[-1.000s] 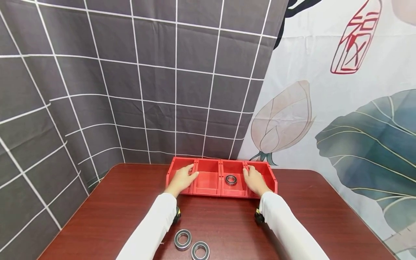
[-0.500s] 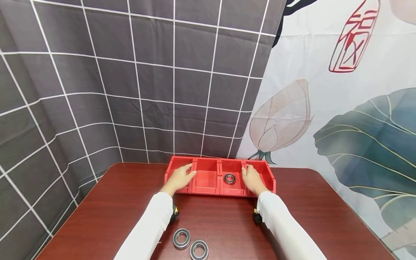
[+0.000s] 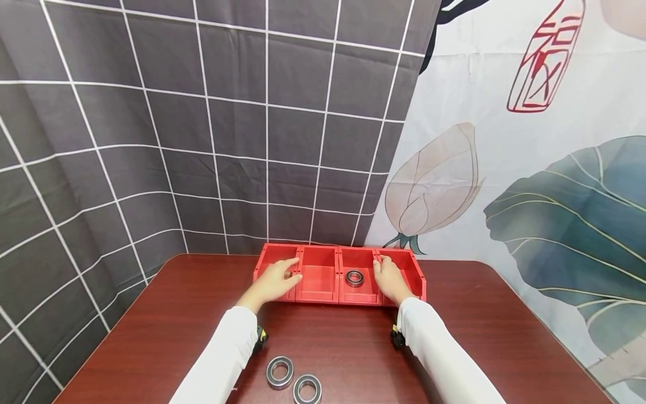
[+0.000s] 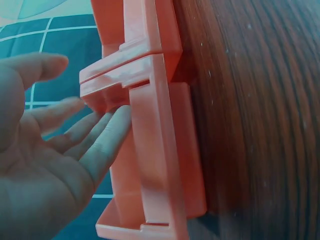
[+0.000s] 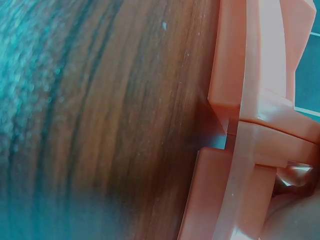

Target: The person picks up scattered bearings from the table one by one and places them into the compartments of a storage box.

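Observation:
A row of joined red parts bins (image 3: 318,298) stands at the back of the table. My left hand (image 3: 270,282) is over the leftmost bin; in the left wrist view its fingers (image 4: 102,145) extend loosely, thumb spread apart, holding nothing. At the divider between the two rightmost bins, my right hand (image 3: 390,278) grips the wall, thumb on one side and fingers on the other. Only a bit of that hand (image 5: 295,210) shows at the edge of the right wrist view. One ball bearing (image 3: 355,278) lies in the bin left of the right hand.
Two more ball bearings, one (image 3: 280,372) beside the other (image 3: 307,389), lie on the reddish-brown table (image 3: 348,348) near its front, between the forearms. Behind the bins hangs a grey gridded cloth (image 3: 292,185), with a flower-printed white cloth (image 3: 454,235) to the right.
My left hand has come away slightly to the left, off the divider between the first two bins, its thumb and fingers spreading. The right hand stays at its divider. Bearings have not moved.

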A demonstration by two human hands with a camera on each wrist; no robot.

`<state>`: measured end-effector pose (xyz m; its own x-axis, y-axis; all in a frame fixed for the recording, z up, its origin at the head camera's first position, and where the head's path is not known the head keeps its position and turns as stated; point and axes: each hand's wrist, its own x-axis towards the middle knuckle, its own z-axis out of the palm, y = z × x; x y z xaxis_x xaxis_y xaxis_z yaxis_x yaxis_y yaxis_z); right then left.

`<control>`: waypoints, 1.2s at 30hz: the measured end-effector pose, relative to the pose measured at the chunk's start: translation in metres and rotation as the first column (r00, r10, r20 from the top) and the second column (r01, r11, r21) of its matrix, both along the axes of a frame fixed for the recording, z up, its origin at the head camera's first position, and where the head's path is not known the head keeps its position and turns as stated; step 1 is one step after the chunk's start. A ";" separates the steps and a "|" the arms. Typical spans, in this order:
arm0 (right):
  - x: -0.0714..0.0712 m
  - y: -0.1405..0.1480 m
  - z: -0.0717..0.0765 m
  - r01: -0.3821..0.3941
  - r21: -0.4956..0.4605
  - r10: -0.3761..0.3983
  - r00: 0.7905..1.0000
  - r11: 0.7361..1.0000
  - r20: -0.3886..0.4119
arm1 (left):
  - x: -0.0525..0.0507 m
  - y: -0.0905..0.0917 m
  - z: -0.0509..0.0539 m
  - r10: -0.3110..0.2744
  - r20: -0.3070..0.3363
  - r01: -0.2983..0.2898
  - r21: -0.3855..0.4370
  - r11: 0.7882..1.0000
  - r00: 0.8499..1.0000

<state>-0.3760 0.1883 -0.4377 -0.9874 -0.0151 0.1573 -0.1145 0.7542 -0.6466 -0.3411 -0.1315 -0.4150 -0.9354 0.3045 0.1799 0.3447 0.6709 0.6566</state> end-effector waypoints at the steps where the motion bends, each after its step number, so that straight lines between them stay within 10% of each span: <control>1: 0.000 0.000 0.000 0.002 -0.001 -0.002 1.000 1.000 0.003 | 0.002 -0.001 0.000 -0.015 -0.003 0.015 -0.003 1.000 1.000; 22: 0.004 0.000 0.001 0.000 -0.017 0.000 1.000 1.000 0.023 | 0.043 -0.020 0.001 -0.189 -0.052 0.192 0.058 0.980 0.981; 31: 0.003 -0.001 0.000 0.005 -0.031 -0.004 1.000 1.000 0.026 | 0.070 -0.021 0.000 -0.453 0.076 0.450 0.054 0.891 0.888; 36: 0.003 -0.002 0.001 0.010 -0.033 -0.010 1.000 0.999 0.026 | 0.078 -0.021 0.003 -0.467 0.110 0.475 -0.066 0.878 0.878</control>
